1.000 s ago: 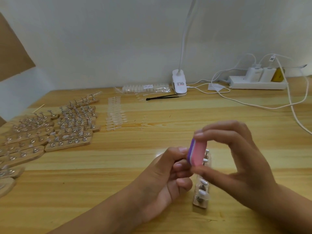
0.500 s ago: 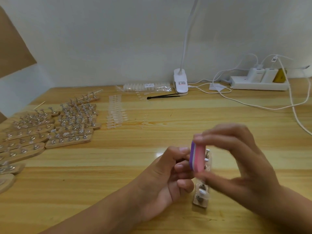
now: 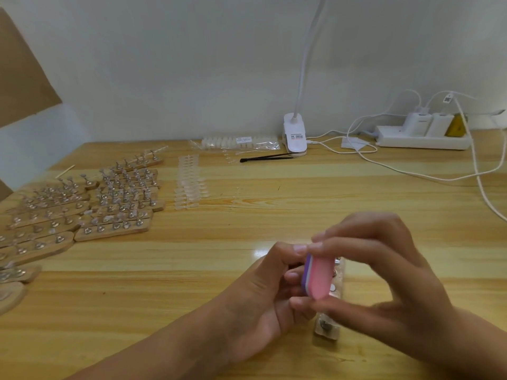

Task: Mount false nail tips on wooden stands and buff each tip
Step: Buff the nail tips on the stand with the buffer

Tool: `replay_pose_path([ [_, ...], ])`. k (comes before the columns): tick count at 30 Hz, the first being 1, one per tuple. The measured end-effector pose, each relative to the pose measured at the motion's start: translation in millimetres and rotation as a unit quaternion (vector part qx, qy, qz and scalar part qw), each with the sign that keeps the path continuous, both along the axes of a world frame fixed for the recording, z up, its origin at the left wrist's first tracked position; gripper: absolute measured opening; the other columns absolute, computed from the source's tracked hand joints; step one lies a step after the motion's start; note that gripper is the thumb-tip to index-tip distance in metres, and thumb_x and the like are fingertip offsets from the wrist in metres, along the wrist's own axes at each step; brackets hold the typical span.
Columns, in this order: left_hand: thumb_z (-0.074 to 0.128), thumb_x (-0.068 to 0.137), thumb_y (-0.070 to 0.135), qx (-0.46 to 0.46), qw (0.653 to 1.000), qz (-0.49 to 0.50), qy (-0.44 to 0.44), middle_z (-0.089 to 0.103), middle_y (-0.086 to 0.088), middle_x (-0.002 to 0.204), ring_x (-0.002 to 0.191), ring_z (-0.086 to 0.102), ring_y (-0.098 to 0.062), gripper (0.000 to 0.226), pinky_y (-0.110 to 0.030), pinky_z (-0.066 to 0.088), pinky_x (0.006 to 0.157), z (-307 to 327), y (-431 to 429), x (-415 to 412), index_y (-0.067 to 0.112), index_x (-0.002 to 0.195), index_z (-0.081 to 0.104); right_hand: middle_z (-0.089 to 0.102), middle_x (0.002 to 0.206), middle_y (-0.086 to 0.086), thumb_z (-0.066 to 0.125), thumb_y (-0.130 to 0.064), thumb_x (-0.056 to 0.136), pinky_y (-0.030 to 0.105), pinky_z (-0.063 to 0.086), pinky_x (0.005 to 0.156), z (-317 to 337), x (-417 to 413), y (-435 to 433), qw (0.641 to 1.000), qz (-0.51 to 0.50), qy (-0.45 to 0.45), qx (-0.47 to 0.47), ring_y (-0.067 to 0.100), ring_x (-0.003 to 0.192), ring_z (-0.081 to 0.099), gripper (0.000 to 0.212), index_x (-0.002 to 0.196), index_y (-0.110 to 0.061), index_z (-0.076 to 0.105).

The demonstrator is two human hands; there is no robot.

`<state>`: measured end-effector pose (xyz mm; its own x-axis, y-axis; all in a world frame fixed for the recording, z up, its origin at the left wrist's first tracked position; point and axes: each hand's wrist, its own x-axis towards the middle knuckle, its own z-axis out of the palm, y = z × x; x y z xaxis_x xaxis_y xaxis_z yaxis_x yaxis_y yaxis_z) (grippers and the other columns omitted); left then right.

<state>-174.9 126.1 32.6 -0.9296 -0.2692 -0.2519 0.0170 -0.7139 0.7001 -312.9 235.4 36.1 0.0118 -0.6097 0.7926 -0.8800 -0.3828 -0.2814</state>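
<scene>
Two hands are seen nearest, over the bench (image 3: pixel 164 297). A pink and purple buffer (image 3: pixel 318 278) is pinched in the grip of the right hand (image 3: pixel 397 292), forefinger above and thumb below. The left hand (image 3: pixel 263 297) is curled beside it; what its grip holds is hidden by the buffer and cannot be told. A stand (image 3: pixel 326 329) is laid on the bench just under the buffer. Farther left, many stands (image 3: pixel 115 209) are ranged in rows, with loose tips (image 3: pixel 189 185) beside them. At the wall, a bag (image 3: pixel 241 142), a lamp clip (image 3: pixel 295 135) and a power strip (image 3: pixel 422 139) are found.
</scene>
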Motion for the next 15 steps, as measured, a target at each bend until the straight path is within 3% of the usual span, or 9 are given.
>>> replay_pose_path([
  [5,0.076,0.065,0.031,-0.012,1.000,-0.010,0.005,0.031,0.005,0.061,0.050,0.031,-0.005,0.022,-0.015,0.035,0.049,-0.5,0.2,1.0,0.016,0.066,0.059,0.055,0.112,-0.009,0.069,-0.044,0.087,0.035,0.047,0.086,1.0,-4.9,0.6,1.000,0.004,-0.011,0.003,0.014,0.106,0.058,0.033,0.112,-0.025,0.059],
  [10,0.074,0.067,0.031,-0.019,1.000,-0.009,0.010,0.030,0.005,0.062,0.052,0.032,-0.005,0.020,-0.013,0.035,0.046,-1.2,1.2,0.4,0.017,0.064,0.060,0.056,0.113,-0.007,0.068,-0.044,0.087,0.040,0.050,0.086,3.1,-4.9,0.5,1.000,0.008,-0.018,-0.003,0.015,0.106,0.060,0.030,0.111,-0.027,0.059],
  [13,0.076,0.064,0.033,-0.015,1.000,-0.008,0.002,0.030,0.002,0.067,0.054,0.036,-0.006,0.024,-0.015,0.037,0.048,-1.9,0.8,0.0,0.013,0.069,0.062,0.054,0.114,-0.009,0.069,-0.044,0.087,0.030,0.047,0.088,3.1,-4.7,1.3,1.000,0.010,0.022,0.005,0.011,0.106,0.059,0.039,0.117,-0.022,0.058],
  [15,0.075,0.066,0.031,-0.015,1.000,-0.009,0.010,0.031,0.004,0.063,0.051,0.034,-0.005,0.021,-0.014,0.035,0.047,-1.5,0.8,-0.2,0.015,0.066,0.060,0.056,0.110,-0.008,0.068,-0.043,0.086,0.031,0.047,0.088,3.4,-5.5,1.5,1.000,-0.008,0.011,0.004,0.012,0.106,0.058,0.035,0.114,-0.023,0.060],
])
